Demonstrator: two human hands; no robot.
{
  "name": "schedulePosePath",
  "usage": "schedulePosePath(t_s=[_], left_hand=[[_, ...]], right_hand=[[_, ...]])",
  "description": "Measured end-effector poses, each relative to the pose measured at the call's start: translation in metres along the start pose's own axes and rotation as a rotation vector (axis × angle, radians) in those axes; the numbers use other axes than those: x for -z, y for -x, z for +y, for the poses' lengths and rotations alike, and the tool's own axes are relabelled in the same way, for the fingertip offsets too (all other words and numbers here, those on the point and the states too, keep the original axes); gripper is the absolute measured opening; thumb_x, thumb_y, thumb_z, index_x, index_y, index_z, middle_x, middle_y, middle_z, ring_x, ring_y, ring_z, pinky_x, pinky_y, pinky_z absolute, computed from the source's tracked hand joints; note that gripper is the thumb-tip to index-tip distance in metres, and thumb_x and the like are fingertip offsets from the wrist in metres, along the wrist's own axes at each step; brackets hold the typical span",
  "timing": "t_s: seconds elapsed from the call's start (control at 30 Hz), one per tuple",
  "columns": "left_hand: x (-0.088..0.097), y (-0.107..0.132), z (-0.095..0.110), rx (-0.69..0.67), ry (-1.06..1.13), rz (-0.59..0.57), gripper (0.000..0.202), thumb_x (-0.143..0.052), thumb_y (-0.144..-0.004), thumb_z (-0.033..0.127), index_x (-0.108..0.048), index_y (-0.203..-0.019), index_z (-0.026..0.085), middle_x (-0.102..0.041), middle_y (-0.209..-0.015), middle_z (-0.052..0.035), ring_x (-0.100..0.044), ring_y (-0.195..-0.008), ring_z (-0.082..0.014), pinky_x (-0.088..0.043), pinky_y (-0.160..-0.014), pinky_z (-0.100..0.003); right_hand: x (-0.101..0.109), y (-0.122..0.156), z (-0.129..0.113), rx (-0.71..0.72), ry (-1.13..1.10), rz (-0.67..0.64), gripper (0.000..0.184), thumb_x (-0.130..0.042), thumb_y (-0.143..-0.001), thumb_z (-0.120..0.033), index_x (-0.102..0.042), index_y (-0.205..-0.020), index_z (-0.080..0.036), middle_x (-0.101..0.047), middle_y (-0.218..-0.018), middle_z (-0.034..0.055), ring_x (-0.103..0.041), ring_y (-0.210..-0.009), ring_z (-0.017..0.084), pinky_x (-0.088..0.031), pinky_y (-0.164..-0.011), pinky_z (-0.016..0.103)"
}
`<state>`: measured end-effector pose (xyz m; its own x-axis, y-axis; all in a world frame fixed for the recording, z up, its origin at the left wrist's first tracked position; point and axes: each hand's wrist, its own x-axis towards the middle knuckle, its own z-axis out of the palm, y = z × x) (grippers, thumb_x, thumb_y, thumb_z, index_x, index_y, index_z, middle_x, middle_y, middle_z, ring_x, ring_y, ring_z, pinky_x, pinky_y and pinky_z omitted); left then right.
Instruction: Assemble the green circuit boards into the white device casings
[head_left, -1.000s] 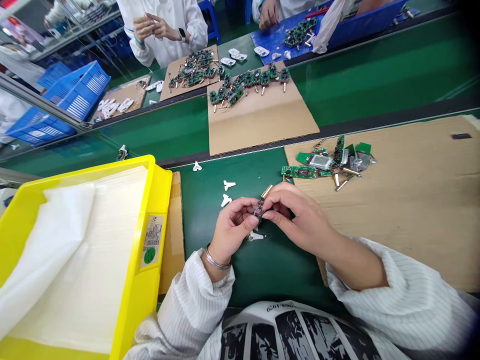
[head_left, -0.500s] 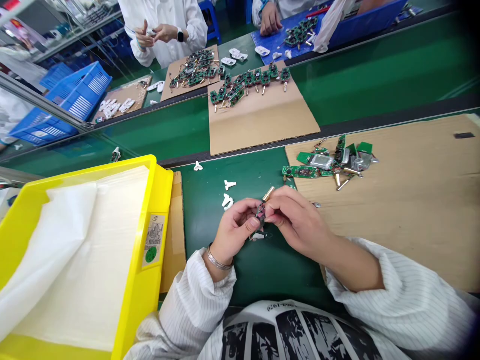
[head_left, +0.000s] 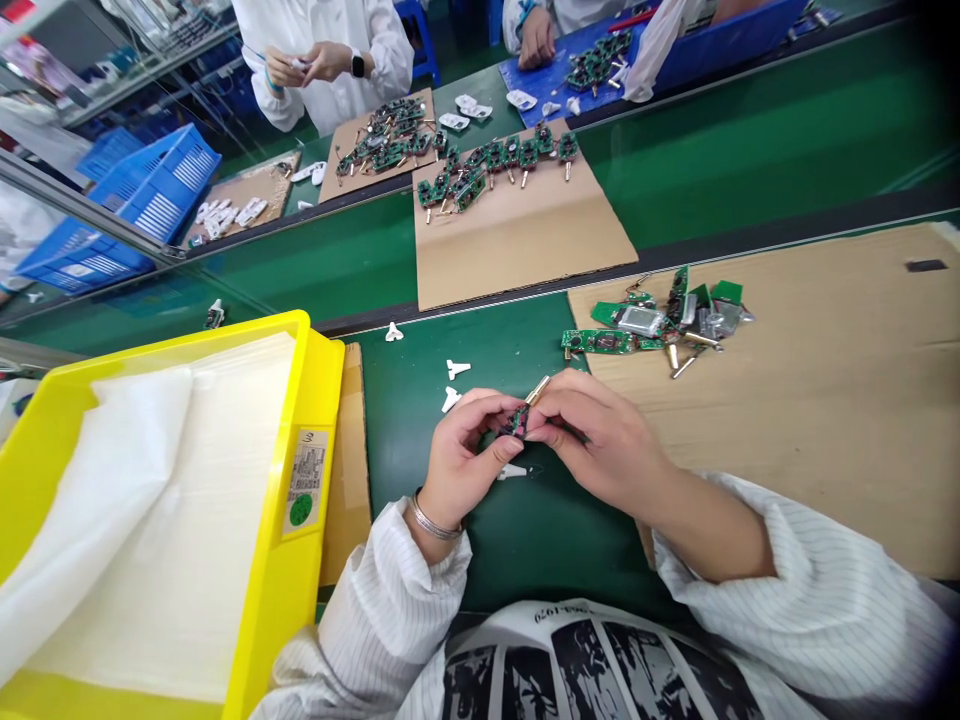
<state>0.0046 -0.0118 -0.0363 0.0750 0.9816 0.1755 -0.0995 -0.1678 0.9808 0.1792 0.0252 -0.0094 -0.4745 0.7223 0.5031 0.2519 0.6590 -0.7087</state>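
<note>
Between my two hands is a small circuit board (head_left: 516, 421) with dark and reddish parts and a brass-coloured metal cylinder (head_left: 538, 390) sticking up from it. My left hand (head_left: 466, 450) grips the board between thumb and fingers. The fingertips of my right hand (head_left: 592, 425) are closed on its right side, just below the cylinder; part of the board is hidden by the fingers. Under the hands a white plastic piece (head_left: 512, 471) lies on the green work surface (head_left: 480, 560). More white three-armed pieces (head_left: 457, 369) lie beyond my left hand.
A yellow tray (head_left: 289, 440) lined with white sheet stands at left. On the cardboard (head_left: 810, 420) at right lies a pile of circuit boards (head_left: 637, 320). Further boards rest on a cardboard sheet (head_left: 525, 250) across the green belt (head_left: 750, 160). Two co-workers sit opposite, near a blue basket (head_left: 142, 205).
The board has turned slightly in my fingers, and my left hand has shifted a little to the left. Across the belt, a co-worker's hands have come closer together.
</note>
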Motion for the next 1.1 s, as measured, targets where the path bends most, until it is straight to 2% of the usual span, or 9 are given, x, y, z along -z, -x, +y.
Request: schedulePosePath(t_s=[0.1, 0.3, 0.43, 0.57, 0.7, 0.8, 0.9, 1.0, 1.1], left_hand=[[-0.003, 0.002, 0.001, 0.018, 0.004, -0.008, 0.028, -0.070, -0.083, 0.032, -0.069, -0.108, 0.020, -0.059, -0.101, -0.0066, -0.057, -0.088, -0.0140, -0.050, -0.078, -0.024], [-0.011, 0.005, -0.002, 0.185, 0.242, -0.008, 0.036, -0.067, -0.084, 0.046, -0.067, -0.109, 0.020, -0.064, -0.092, -0.0050, -0.059, -0.074, -0.0125, -0.052, -0.066, -0.023], [-0.010, 0.004, -0.004, 0.224, 0.339, 0.011, 0.032, -0.068, -0.084, 0.043, -0.067, -0.107, 0.021, -0.064, -0.088, -0.0025, -0.060, -0.069, -0.0101, -0.051, -0.061, -0.020], [-0.010, 0.004, -0.004, 0.289, 0.356, 0.013, 0.038, -0.066, -0.084, 0.048, -0.065, -0.108, 0.019, -0.066, -0.084, -0.0021, -0.060, -0.059, -0.0094, -0.051, -0.055, -0.021], [-0.010, 0.004, -0.002, 0.367, 0.400, -0.035, 0.044, -0.067, -0.081, 0.053, -0.063, -0.105, 0.016, -0.063, -0.073, -0.0008, -0.061, -0.054, -0.0106, -0.050, -0.050, -0.020], [-0.011, 0.002, 0.000, 0.424, 0.474, -0.046, 0.044, -0.071, -0.079, 0.051, -0.062, -0.103, 0.015, -0.063, -0.073, -0.0009, -0.063, -0.058, -0.0115, -0.053, -0.051, -0.020], [-0.014, 0.000, 0.002, 0.480, 0.549, -0.052, 0.043, -0.073, -0.078, 0.049, -0.061, -0.101, 0.015, -0.063, -0.073, -0.0008, -0.064, -0.060, -0.0118, -0.055, -0.052, -0.021], [-0.019, 0.001, 0.006, 0.528, 0.616, -0.055, 0.042, -0.073, -0.078, 0.049, -0.061, -0.099, 0.014, -0.062, -0.072, -0.0008, -0.063, -0.056, -0.0115, -0.054, -0.050, -0.021], [-0.023, 0.002, 0.012, 0.522, 0.672, -0.073, 0.044, -0.073, -0.077, 0.050, -0.062, -0.100, 0.015, -0.061, -0.072, -0.0010, -0.062, -0.055, -0.0118, -0.053, -0.048, -0.021]], right_hand=[[-0.002, 0.002, 0.000, 0.057, -0.009, 0.005, 0.019, -0.048, -0.089, -0.002, -0.052, -0.083, -0.020, -0.054, -0.083, 0.0040, -0.053, -0.078, 0.016, -0.047, -0.068, 0.028], [-0.001, 0.002, -0.001, 0.111, -0.072, 0.047, 0.020, -0.049, -0.089, -0.001, -0.052, -0.086, -0.020, -0.054, -0.082, 0.0030, -0.053, -0.080, 0.016, -0.048, -0.072, 0.028], [0.001, 0.000, 0.003, 0.049, -0.044, 0.028, 0.010, -0.062, -0.089, -0.013, -0.058, -0.095, -0.021, -0.059, -0.091, 0.0050, -0.058, -0.086, 0.018, -0.052, -0.075, 0.030], [0.002, 0.000, 0.008, 0.067, -0.008, 0.040, 0.024, -0.067, -0.088, -0.023, -0.065, -0.112, -0.024, -0.063, -0.099, 0.0059, -0.062, -0.093, 0.020, -0.055, -0.080, 0.035], [0.003, 0.002, 0.009, -0.031, -0.034, 0.049, 0.015, -0.068, -0.088, -0.024, -0.073, -0.102, -0.026, -0.067, -0.096, 0.0035, -0.066, -0.086, 0.016, -0.058, -0.075, 0.030], [0.002, 0.003, 0.008, -0.071, -0.037, 0.077, 0.008, -0.070, -0.086, -0.020, -0.075, -0.089, -0.025, -0.070, -0.092, 0.0022, -0.067, -0.082, 0.015, -0.058, -0.073, 0.029], [-0.001, 0.003, 0.003, 0.008, -0.001, 0.177, 0.012, -0.068, -0.085, -0.012, -0.072, -0.082, -0.023, -0.070, -0.085, 0.0025, -0.066, -0.077, 0.015, -0.056, -0.068, 0.029], [-0.005, 0.003, -0.004, 0.152, 0.062, 0.258, 0.018, -0.063, -0.084, -0.004, -0.067, -0.084, -0.021, -0.069, -0.083, 0.0046, -0.065, -0.074, 0.016, -0.053, -0.066, 0.032], [-0.004, 0.008, -0.009, 0.224, 0.107, 0.303, 0.020, -0.060, -0.084, -0.002, -0.064, -0.087, -0.021, -0.067, -0.084, 0.0043, -0.062, -0.074, 0.016, -0.050, -0.066, 0.033]])
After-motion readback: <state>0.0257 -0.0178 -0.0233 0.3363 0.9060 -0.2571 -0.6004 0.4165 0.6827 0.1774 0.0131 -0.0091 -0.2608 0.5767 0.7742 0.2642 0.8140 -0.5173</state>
